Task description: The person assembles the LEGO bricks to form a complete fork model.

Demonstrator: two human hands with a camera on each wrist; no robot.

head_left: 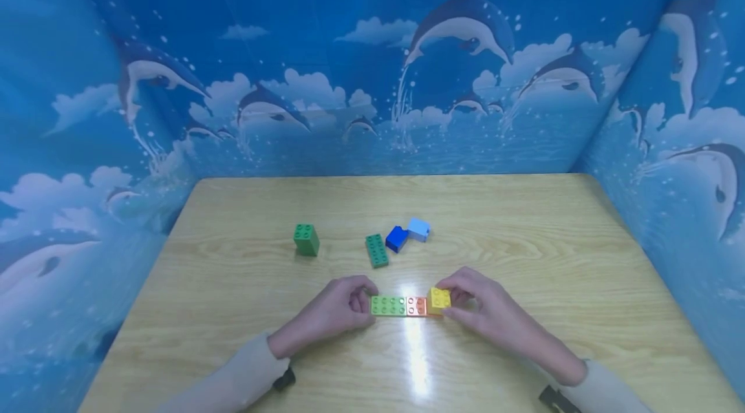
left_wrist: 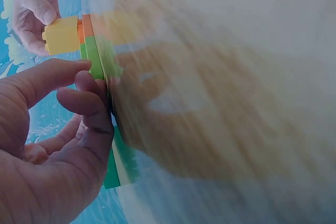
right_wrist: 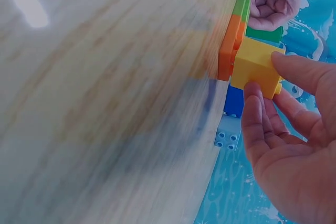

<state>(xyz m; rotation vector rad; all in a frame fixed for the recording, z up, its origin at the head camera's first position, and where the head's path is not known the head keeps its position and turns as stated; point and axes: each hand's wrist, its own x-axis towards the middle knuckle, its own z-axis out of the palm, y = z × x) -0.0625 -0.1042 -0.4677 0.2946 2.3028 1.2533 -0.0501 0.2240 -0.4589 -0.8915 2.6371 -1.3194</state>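
Observation:
A light green brick [head_left: 388, 306] and an orange brick [head_left: 416, 306] lie end to end on the table. My left hand [head_left: 342, 304] holds the light green brick's left end between thumb and fingers. Over the right end of the orange brick is a square yellow brick [head_left: 439, 300], pinched by my right hand [head_left: 487, 308]. In the right wrist view, orange studs show beside the yellow brick [right_wrist: 256, 65], which stands slightly tilted; whether the two are joined I cannot tell. The left wrist view has the yellow brick [left_wrist: 62, 35] beyond my left fingers.
Farther back on the wooden table [head_left: 233, 284] are a tall green block [head_left: 306, 240], a flat dark green brick [head_left: 377, 251], a dark blue brick [head_left: 397, 239] and a light blue brick [head_left: 419, 229]. Dolphin-printed curtains [head_left: 361, 77] surround the back and sides.

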